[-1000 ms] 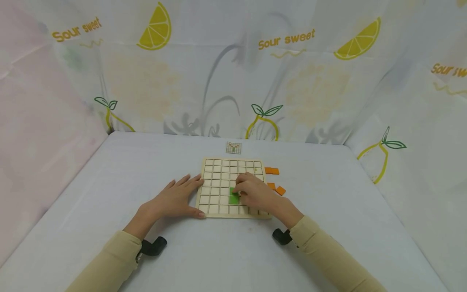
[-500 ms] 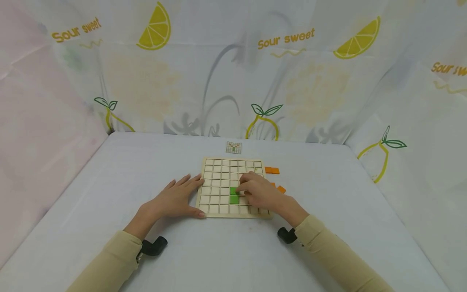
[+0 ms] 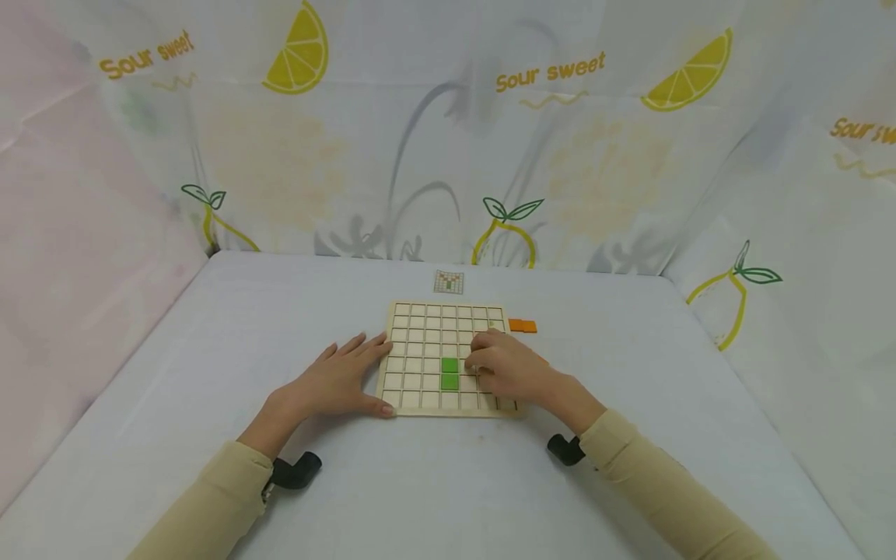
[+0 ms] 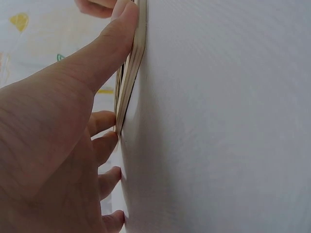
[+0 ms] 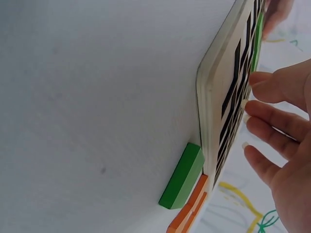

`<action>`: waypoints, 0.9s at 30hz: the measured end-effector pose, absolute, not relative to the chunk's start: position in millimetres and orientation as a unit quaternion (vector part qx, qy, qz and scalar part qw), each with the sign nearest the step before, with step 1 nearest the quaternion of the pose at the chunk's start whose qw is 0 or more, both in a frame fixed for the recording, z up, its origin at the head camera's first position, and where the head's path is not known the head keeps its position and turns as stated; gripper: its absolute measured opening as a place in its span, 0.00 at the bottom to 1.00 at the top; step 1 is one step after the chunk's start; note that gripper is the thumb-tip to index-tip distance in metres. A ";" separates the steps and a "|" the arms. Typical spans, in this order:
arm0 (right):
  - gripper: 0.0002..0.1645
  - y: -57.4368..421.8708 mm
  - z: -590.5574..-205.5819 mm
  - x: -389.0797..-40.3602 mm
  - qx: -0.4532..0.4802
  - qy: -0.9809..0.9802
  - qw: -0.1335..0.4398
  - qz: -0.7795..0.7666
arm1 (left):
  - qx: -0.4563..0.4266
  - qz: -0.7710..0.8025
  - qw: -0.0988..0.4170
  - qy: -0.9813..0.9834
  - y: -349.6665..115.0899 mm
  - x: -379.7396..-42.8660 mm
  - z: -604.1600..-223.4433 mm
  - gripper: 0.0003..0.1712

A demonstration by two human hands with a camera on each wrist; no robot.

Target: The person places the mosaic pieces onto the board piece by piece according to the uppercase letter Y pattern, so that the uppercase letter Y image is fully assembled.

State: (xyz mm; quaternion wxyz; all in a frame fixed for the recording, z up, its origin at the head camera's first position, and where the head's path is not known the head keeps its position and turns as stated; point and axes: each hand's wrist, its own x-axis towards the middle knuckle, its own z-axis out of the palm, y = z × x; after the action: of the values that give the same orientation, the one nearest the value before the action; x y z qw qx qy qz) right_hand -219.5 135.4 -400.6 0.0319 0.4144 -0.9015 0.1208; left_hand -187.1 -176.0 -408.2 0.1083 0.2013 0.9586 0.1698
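Note:
A wooden grid board point(image 3: 413, 379) lies flat on the table. Two green square tiles point(image 3: 449, 373) sit in neighbouring cells of one column. My left hand point(image 3: 332, 385) spreads along the board's left edge, thumb and fingertips touching the rim. Over the right half of the board is my right hand point(image 3: 514, 369), just right of the green tiles; in the right wrist view its fingers are loosely bent with nothing seen between them. Beside the board's right edge, that same view shows another green tile point(image 5: 182, 179) and orange tiles point(image 5: 190, 206). The right hand hides several cells.
Orange tiles point(image 3: 522, 326) lie off the board's upper right side. A small printed card point(image 3: 449, 281) with a coloured grid pattern lies behind the board. A fabric backdrop point(image 3: 448, 155) with lemon prints surrounds the white table point(image 3: 448, 498).
My right hand has drawn back to the right, off the green tiles, uncovering both. It now covers the orange tiles lower beside the board. The left hand has stayed put.

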 end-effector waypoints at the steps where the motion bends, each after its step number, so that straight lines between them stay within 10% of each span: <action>1: 0.18 136.4 -400.6 -219.6 0.414 -0.902 0.035 0.119 | 0.202 0.170 0.108 0.959 -175.8 -187.2 -407.9 0.66; 27: 0.12 168.1 -397.7 -212.6 0.414 -0.900 0.046 0.130 | 0.201 0.172 0.111 0.958 -176.9 -188.8 -409.1 0.67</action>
State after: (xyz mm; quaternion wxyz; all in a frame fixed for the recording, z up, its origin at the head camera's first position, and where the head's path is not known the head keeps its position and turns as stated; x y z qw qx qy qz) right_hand -212.6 168.1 -397.7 0.0462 0.4140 -0.8997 0.1305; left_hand -188.8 -176.9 -409.1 0.1108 0.2010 0.9580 0.1720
